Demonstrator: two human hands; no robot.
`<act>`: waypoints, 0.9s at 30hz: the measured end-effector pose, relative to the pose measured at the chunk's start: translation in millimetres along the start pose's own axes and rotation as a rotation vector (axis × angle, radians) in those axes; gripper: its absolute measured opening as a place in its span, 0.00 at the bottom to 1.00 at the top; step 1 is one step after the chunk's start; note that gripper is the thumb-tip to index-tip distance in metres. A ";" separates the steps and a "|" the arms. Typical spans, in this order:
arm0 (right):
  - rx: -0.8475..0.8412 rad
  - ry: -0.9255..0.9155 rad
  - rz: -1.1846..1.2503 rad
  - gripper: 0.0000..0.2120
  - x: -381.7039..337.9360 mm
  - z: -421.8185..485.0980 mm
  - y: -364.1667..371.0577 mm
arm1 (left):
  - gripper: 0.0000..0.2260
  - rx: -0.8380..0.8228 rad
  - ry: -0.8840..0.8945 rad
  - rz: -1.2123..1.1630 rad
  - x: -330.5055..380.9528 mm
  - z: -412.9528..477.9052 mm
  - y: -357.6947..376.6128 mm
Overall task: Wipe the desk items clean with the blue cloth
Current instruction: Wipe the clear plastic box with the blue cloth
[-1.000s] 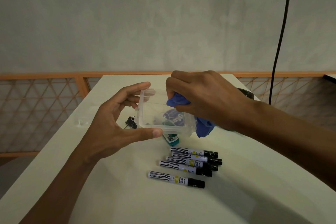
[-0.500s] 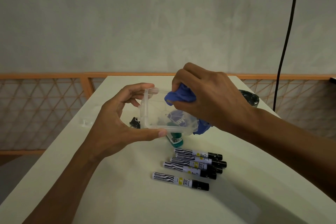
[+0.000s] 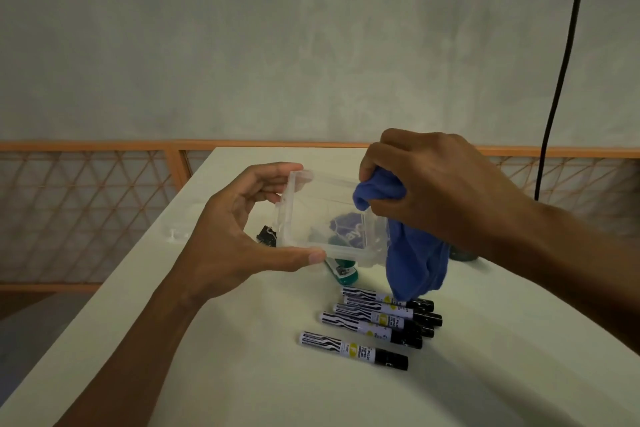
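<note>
Fingers of the right hand (image 3: 443, 191) are curled tight round a bunched wad of the blue cloth (image 3: 412, 253). The wad sits at the right rim of the clear plastic box (image 3: 329, 215), and the loose tail hangs outside that rim, long axis near vertical, its tip just above the markers (image 3: 374, 321). The left hand (image 3: 235, 236) grips the box in the air above the worktop (image 3: 242, 374), thumb along the near rim and fingers at the far left corner. The box is tipped so its open mouth faces the person, its long side running left to right. To my eye the box is the item being wiped. The next move calls for pushing the wad down along the inner walls while the left hand braces. The markers lie side by side below, caps to the right.
</note>
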State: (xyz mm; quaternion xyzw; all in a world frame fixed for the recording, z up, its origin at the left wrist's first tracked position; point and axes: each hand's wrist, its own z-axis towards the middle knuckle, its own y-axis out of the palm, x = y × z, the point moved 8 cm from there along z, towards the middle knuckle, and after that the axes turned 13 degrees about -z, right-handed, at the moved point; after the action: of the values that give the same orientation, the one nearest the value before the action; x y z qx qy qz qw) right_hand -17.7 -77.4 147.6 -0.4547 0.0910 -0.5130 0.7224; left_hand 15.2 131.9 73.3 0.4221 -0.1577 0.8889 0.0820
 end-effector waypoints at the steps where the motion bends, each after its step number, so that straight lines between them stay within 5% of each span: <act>1: 0.002 -0.013 0.026 0.11 -2.5 0.5 -1.1 | 0.42 -0.012 -0.016 0.001 -1.1 -0.6 1.1; 13: -0.018 -0.095 0.158 0.11 -31.6 19.2 3.2 | 0.38 -0.161 -0.107 -0.097 -9.6 -4.7 17.1; 21: -0.069 -0.037 0.132 0.19 -21.0 -4.6 10.0 | 0.40 -0.065 -0.069 -0.179 -9.4 -2.4 -0.2; 27: 0.113 0.078 0.182 0.14 -5.2 -32.0 -6.7 | 0.36 -0.041 -0.029 -0.210 -2.6 -2.4 0.4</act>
State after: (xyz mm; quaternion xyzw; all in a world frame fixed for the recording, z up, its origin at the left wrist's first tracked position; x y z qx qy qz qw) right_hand -43.7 -91.5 132.6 -0.3826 0.1308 -0.4669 0.7864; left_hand 14.9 132.3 69.8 0.4475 -0.1320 0.8658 0.1808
